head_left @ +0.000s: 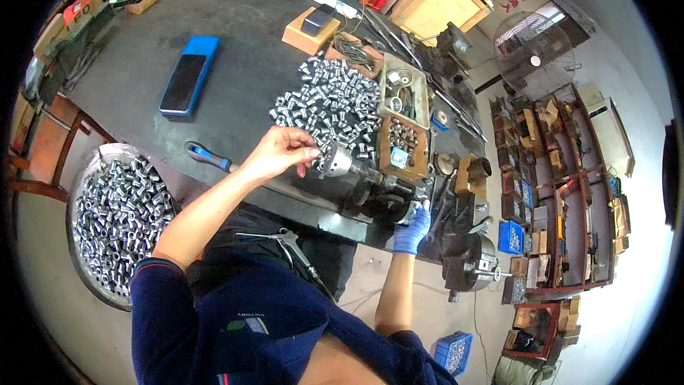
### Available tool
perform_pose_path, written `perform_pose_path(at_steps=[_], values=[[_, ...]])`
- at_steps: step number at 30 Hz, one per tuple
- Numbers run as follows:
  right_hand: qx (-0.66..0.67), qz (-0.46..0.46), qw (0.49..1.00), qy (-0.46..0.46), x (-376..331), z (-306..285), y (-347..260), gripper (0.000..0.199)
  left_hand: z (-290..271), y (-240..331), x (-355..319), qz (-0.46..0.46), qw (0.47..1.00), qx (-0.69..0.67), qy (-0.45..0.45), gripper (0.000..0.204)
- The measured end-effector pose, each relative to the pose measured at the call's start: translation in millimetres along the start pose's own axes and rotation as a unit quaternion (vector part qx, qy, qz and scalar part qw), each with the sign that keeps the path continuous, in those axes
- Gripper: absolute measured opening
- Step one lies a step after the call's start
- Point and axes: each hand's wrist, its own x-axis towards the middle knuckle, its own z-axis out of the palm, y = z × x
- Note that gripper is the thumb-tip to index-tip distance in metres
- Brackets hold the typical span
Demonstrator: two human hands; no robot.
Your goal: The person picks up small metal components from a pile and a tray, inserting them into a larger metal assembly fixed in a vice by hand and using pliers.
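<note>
My bare left hand [286,151] is at the bench edge, its thumb and fingers pinched together just left of a metal drill chuck [337,161]. Whatever lies between those fingertips is too small or hidden to name. The chuck sits on a horizontal spindle that runs right to a dark round knob [403,212]. My right hand [413,230], in a blue glove, is closed around this knob. Behind the chuck spreads a heap of shiny short metal sleeves [331,100]. An air blow gun [296,253] lies in front of my body, below the bench edge.
A round metal basin [85,271] full of similar sleeves stands at the left. A blue-handled tool [206,155] and a blue-black case [189,75] lie on the bench. Parts boxes [403,153] and a bench vise [470,264] are at the right, before shelves [563,199].
</note>
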Motion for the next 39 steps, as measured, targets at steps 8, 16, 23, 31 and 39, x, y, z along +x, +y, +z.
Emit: perform_pose_path(at_steps=[8, 16, 23, 31, 39], values=[[-0.047, -0.058, 0.991, 0.111, -14, 28, 1, 0.026, 5, -6, 10, 0.029, 0.999, -0.043, -0.015, 0.016], [-0.091, -0.062, 0.988, 0.11, -39, 31, -10, 0.032, 9, -1, 6, 0.056, 0.997, -0.056, -0.004, 0.018], [-0.114, -0.113, 0.985, 0.057, -61, 51, -28, 0.031, 10, -4, 8, 0.071, 0.995, -0.061, -0.023, 0.019], [-0.095, -0.055, 0.994, 0.03, -55, 58, -49, 0.038, 6, -5, 11, 0.091, 0.994, -0.015, -0.05, 0.018], [-0.028, -0.023, 0.993, -0.112, 10, 93, -77, 0.042, 2, 8, 6, 0.054, 0.996, -0.013, -0.064, 0.02]])
